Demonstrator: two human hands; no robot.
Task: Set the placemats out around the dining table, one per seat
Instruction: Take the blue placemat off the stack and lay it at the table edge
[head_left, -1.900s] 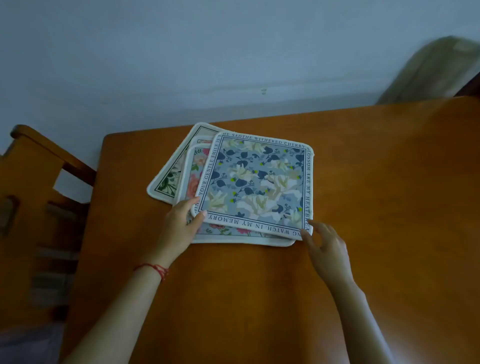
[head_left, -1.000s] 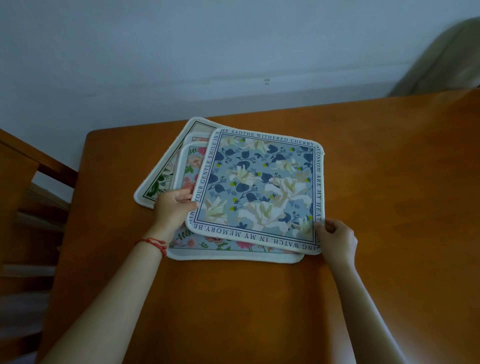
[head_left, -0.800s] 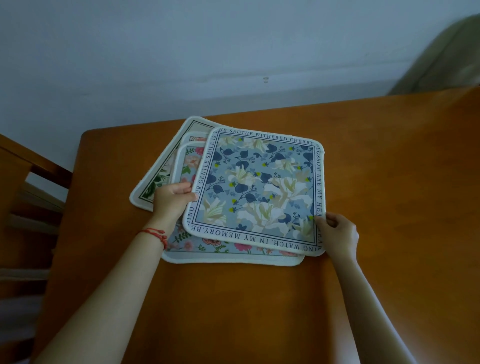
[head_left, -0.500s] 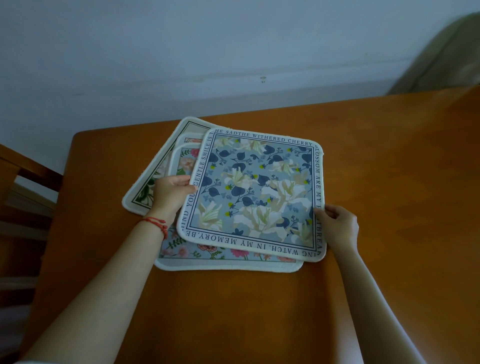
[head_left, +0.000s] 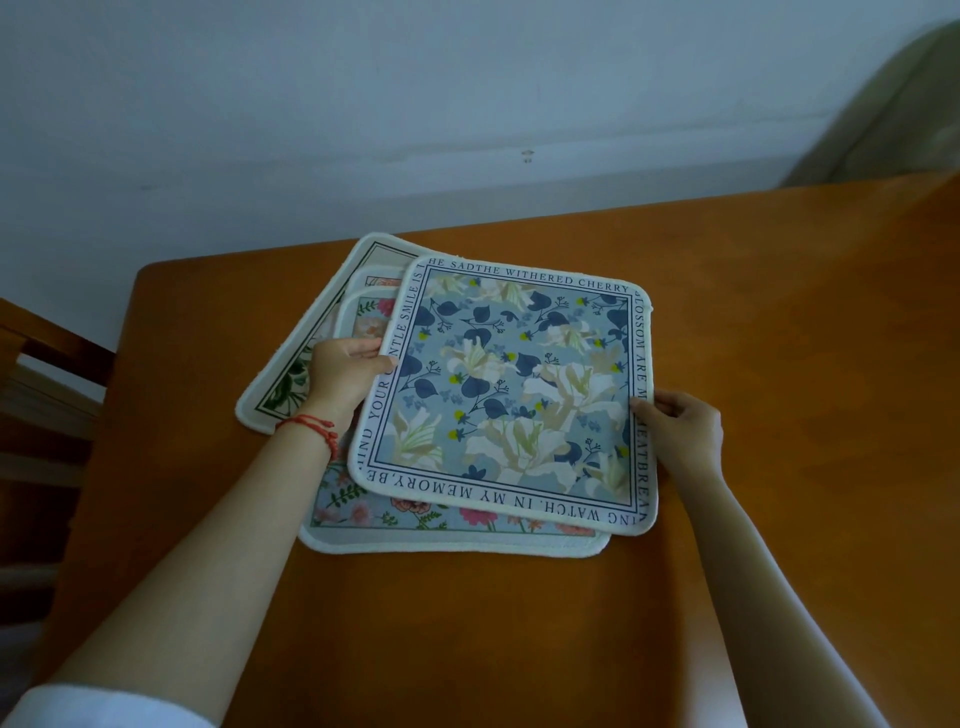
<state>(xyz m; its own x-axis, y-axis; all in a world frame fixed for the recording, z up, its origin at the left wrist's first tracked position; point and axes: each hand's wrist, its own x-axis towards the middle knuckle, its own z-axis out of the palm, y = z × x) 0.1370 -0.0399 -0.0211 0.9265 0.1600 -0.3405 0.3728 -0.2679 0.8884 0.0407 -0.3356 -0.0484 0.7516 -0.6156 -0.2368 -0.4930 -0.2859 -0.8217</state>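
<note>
Blue floral fabric placemat with lettered border (head_left: 511, 395) mid-frame atop stack, left hand (head_left: 340, 376) and right hand (head_left: 680, 428) pinching opposite side edges. Looks light, floppy-ish; two-edge grip seems smart.

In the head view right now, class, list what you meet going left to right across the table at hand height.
Wooden chair → green-bordered placemat → left hand → blue floral placemat → right hand → bare table.

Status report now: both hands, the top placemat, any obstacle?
Left hand and right hand shut on blue floral placemat, one each side. Other placemats stacked beneath it. Nothing else on the table.
</note>
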